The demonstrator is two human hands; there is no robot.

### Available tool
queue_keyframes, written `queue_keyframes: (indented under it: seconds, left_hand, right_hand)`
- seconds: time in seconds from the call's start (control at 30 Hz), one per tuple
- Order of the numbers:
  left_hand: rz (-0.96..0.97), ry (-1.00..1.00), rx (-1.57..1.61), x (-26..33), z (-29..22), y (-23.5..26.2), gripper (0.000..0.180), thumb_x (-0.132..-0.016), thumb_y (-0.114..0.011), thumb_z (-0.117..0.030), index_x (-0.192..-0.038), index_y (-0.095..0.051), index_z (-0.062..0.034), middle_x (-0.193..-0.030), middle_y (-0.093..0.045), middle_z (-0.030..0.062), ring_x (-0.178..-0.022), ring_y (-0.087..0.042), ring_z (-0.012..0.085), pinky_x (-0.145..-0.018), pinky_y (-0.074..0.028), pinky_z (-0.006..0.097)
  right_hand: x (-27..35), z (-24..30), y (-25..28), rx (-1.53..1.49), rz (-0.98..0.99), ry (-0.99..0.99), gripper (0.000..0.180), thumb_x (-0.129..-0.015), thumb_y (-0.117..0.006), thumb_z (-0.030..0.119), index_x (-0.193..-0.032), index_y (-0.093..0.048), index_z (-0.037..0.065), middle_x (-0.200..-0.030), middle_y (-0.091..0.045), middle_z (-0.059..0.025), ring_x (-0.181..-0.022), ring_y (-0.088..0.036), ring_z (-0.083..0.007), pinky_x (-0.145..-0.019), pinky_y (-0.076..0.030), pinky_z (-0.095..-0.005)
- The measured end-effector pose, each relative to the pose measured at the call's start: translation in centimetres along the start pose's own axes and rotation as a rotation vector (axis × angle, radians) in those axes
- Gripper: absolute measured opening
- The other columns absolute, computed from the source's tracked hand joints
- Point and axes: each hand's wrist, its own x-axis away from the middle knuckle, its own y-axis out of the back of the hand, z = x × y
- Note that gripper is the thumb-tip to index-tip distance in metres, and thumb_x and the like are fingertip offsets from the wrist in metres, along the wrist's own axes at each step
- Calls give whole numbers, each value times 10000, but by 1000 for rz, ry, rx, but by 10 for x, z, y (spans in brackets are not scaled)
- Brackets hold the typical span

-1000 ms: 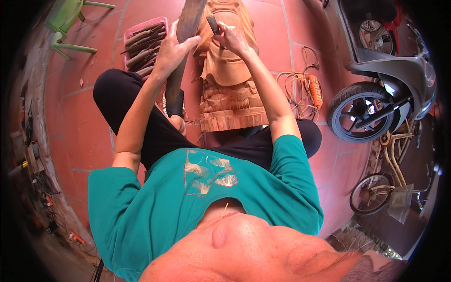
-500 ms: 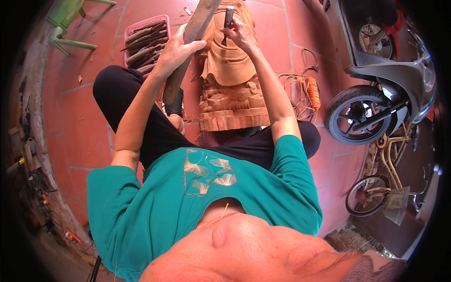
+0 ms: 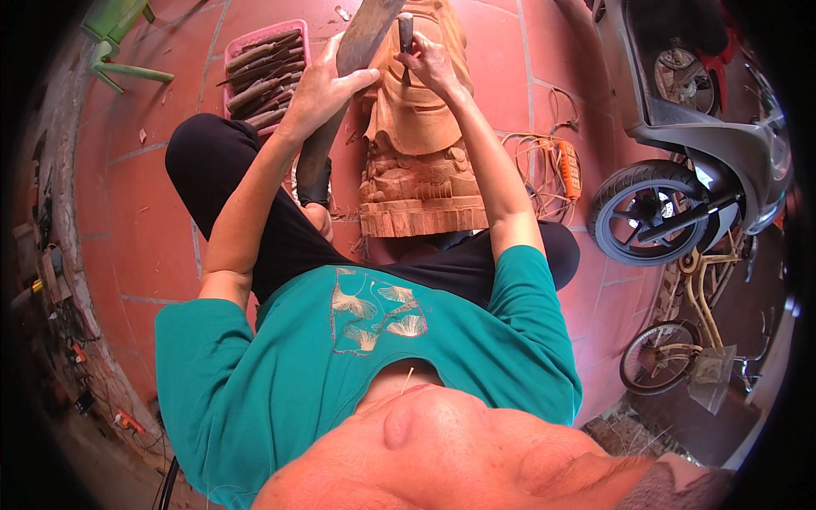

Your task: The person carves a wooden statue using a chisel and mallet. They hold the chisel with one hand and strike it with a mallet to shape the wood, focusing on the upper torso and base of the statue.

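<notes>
A carved wooden figure [image 3: 420, 189] lies on the floor in front of my lap, its stepped base nearest me. My right hand [image 3: 432, 66] is closed round the lower part of a dark-handled chisel [image 3: 406, 36], whose blade points down to the carving's robe-like folds. My left hand [image 3: 327, 92] grips a long, thick wooden mallet [image 3: 367, 41] around its middle. The mallet slants from beside my left leg up past the frame's top edge, just left of the chisel. Whether the chisel's edge touches the wood is too small to tell.
Left of the carving stands a pink basket [image 3: 228, 61] full of chisels. An orange power strip [image 3: 569, 168] with tangled cords lies to the right, near a motorbike's front wheel [image 3: 648, 212]. A green chair [image 3: 115, 25] is at the far left; a bicycle [image 3: 661, 357] stands at the right.
The chisel's top has tipped slightly to the left, so it stands more upright. My right hand has shifted a little left with it. My left hand still grips the mallet.
</notes>
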Motion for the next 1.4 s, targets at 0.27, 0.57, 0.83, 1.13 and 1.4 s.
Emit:
queue_keyframes:
  seconds: [0.27, 0.57, 0.83, 1.13, 1.4]
  left_hand:
    - [-14, -25, 6, -1, 5, -3, 758, -896, -752, -372, -1490, -444, -17, -1101, -703, 164, -880, -688, 192, -785, -566, 334]
    - [91, 92, 131, -1, 12, 3, 710, -903, -750, -352, -1470, -458, -39, -1007, -692, 116, -737, -664, 142, -615, -559, 310]
    - [110, 142, -46, -1, 17, -4, 759, -904, -748, -368, -1506, -421, -40, -849, -654, 95, -649, -643, 161, -567, -542, 335]
    - [69, 109, -87, -2, 10, -3, 774, -883, -759, -371, -1469, -436, 18, -1119, -710, 276, -1036, -712, 345, -921, -548, 410]
    - [78, 93, 239, 2, -1, 2, 663, -914, -749, -360, -1428, -508, -18, -1001, -681, 93, -758, -637, 123, -656, -527, 271]
  right_hand:
    - [2, 10, -2, 26, -39, 37, 303, -871, -784, 231, -1018, -610, 31, -828, -696, -190, -792, -703, -374, -722, -530, -461]
    - [-1, 19, -4, 159, 8, 24, 350, -858, -778, 259, -1049, -588, 35, -851, -708, -224, -850, -692, -449, -735, -535, -518]
    - [0, 12, -5, 140, -4, 25, 350, -852, -785, 265, -1043, -601, 36, -834, -703, -217, -836, -701, -429, -729, -536, -500]
    - [-2, 10, -11, 132, -25, 8, 337, -850, -789, 242, -1023, -603, 21, -811, -693, -206, -793, -700, -405, -707, -532, -478]
    - [-10, -6, 15, -369, -84, -221, 283, -904, -790, 221, -1032, -644, 15, -779, -703, -82, -627, -683, -128, -569, -562, -262]
